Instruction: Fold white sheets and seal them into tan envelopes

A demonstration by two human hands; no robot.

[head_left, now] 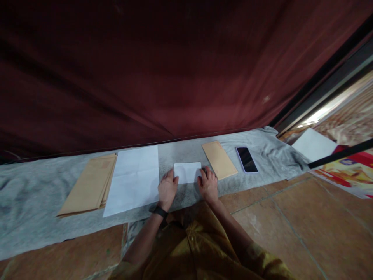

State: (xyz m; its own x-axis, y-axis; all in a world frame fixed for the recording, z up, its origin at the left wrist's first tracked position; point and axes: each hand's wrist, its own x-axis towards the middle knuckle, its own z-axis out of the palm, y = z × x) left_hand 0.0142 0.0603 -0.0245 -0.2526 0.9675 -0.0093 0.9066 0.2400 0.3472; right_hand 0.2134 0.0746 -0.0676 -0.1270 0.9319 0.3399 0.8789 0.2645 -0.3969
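Mustard-gold garment (pixel 194 241) fills six o'clock. Above it, the left hand (pixel 168 190) and right hand (pixel 208 185), thumbs apart from fingers, touch a white paper rectangle (pixel 187 172) at its eight and four o'clock, on grey cloth (pixel 171 150). Squaring or flattening seems underway; next calls for even pressure.
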